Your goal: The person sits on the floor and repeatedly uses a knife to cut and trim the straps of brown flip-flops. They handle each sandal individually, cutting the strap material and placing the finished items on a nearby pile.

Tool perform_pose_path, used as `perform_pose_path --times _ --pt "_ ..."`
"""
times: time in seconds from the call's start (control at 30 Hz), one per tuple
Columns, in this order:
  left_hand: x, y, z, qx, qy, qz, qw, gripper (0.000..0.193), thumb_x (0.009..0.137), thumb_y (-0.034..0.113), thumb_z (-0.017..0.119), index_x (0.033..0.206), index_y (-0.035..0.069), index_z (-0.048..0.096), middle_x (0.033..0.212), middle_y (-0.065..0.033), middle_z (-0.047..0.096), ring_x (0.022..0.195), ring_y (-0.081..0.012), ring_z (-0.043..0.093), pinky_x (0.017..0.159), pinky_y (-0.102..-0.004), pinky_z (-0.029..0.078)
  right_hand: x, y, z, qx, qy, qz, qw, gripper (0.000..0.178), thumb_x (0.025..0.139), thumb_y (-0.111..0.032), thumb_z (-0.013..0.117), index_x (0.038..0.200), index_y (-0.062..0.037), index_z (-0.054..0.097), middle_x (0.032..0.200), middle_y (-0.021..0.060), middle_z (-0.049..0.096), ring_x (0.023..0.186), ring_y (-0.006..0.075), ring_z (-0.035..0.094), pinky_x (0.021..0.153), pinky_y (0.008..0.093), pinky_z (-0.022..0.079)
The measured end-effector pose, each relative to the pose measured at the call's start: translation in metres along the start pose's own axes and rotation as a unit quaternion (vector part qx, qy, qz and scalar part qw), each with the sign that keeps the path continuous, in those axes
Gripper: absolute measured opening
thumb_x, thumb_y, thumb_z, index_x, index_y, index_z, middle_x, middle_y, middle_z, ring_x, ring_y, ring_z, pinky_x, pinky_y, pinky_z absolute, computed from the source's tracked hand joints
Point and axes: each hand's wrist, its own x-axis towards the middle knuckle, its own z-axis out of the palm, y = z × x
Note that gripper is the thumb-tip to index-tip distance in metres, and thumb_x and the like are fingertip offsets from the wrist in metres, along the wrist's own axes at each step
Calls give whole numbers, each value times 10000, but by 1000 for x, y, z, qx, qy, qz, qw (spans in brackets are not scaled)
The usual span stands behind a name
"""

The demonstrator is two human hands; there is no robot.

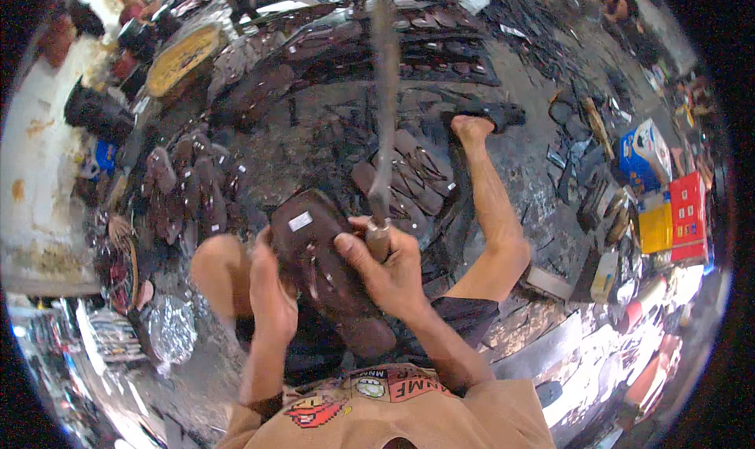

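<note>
My left hand (271,292) grips the left edge of a dark brown sandal (292,248) above my lap. A white sticker (300,221) is on the sandal's sole, and thin straps show over its middle. My right hand (397,272) is closed round the handle (378,241) of a long, thin metal tool (384,119), its thumb against the sandal's right edge. The tool's shaft points away from me and blurs toward the top; its exact kind cannot be made out. Part of another brown sole (368,336) lies under the held sandal, on my lap.
Brown sandals (417,174) lie just ahead, with another pile (193,185) at the left. Rows of sandals (440,60) fill the far side. My bent right leg (491,189) reaches forward. Blue (643,156) and red boxes (687,217) stand at the right.
</note>
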Motion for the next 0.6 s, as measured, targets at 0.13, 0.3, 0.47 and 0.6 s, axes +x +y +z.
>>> perform_pose_path --times 0.13,0.3,0.47,0.6 --pt "7 12 -5 46 -4 -116 992 363 1000 308 644 1244 40 618 1111 -56 705 962 -185 695 833 -333 582 -30 -25 -9 14 49 31 998 338 942 -170 715 1242 -36 638 692 45 593 631 90 517 588 304 450" --pt "-7 20 -19 -107 -3 -231 967 342 993 305 658 1239 68 632 1095 -56 714 937 -180 706 785 -353 605 -138 22 -65 -216 -127 18 968 358 1061 -355 458 1039 -28 600 646 118 523 558 216 549 532 349 435" --pt "-17 12 -20 -20 39 -246 968 434 980 370 660 1285 67 599 1093 -71 709 941 -214 706 815 -374 602 -225 19 -93 -268 -215 192 919 273 961 -336 589 1042 -79 542 736 196 634 722 440 648 627 506 467" --pt "-17 15 -13 27 30 -221 974 442 972 312 690 1321 66 576 1150 -59 694 975 -204 698 842 -361 595 -215 19 -92 -292 -228 222 902 283 954 -364 604 1005 -92 546 728 171 637 699 417 649 607 503 457"
